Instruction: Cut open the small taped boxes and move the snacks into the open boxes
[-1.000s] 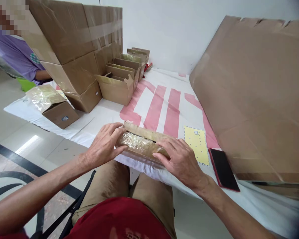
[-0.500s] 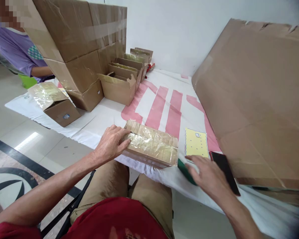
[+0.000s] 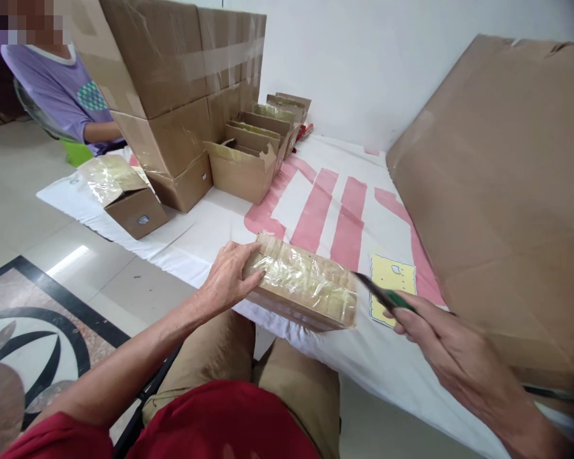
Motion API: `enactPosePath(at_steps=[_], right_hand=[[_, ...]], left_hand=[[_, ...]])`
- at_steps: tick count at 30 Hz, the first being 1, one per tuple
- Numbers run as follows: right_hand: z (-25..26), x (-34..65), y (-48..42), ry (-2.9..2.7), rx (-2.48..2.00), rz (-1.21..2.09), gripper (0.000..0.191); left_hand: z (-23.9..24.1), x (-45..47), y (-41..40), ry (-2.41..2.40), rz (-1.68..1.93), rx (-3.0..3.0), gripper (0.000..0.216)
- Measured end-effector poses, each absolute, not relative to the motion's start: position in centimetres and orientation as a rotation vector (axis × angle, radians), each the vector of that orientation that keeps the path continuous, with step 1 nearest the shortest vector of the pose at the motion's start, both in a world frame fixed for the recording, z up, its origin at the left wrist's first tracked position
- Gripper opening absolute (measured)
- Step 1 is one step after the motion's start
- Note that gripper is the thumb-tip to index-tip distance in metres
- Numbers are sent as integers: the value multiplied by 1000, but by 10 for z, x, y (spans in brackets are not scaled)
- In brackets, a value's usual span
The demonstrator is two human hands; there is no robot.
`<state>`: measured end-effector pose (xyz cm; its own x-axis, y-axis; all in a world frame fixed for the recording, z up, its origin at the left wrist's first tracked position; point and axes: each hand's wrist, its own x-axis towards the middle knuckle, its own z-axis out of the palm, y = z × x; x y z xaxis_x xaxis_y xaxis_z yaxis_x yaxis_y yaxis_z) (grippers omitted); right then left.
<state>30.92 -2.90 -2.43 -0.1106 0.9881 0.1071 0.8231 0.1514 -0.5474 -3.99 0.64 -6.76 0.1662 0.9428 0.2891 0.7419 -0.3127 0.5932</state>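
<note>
A small cardboard box (image 3: 301, 278) with clear tape across its top lies near the table's front edge. My left hand (image 3: 232, 271) grips its left end, thumb on the front top edge and fingers at the back corner. In my right hand (image 3: 444, 331) is a utility knife (image 3: 387, 294) with a green handle and a dark blade. The blade points left, its tip at the box's right end; whether it touches cannot be told. Partly behind the knife and hand lies a yellow card (image 3: 395, 274) with a wavy edge.
Stacked large cartons (image 3: 176, 137) stand at the back left, with a row of open boxes (image 3: 242, 169) beside them. An open-flapped box (image 3: 136, 213) sits at the left edge. A large cardboard sheet (image 3: 502, 178) leans at right. A person in a purple top (image 3: 71, 95) sits beyond the cartons.
My right hand has picked up the utility knife from the table and brought its blade to the box's right end. My left hand stays on the box. The view has shifted slightly left.
</note>
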Motion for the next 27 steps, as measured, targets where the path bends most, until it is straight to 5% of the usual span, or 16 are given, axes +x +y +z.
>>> enactPosePath(at_steps=[8,21,27], right_hand=[[36,172,53,-2969,-1615,324,33],[31,163,61,-3252,-1546,103,25],[28,226,49,-3034,-1672,474,32]], left_hand=[[-82,-35,2,1557,1071,2072,50],[-91,-27,6,1617,1259,2063,35],[-97,-14,5,1689,1421,1958,26]])
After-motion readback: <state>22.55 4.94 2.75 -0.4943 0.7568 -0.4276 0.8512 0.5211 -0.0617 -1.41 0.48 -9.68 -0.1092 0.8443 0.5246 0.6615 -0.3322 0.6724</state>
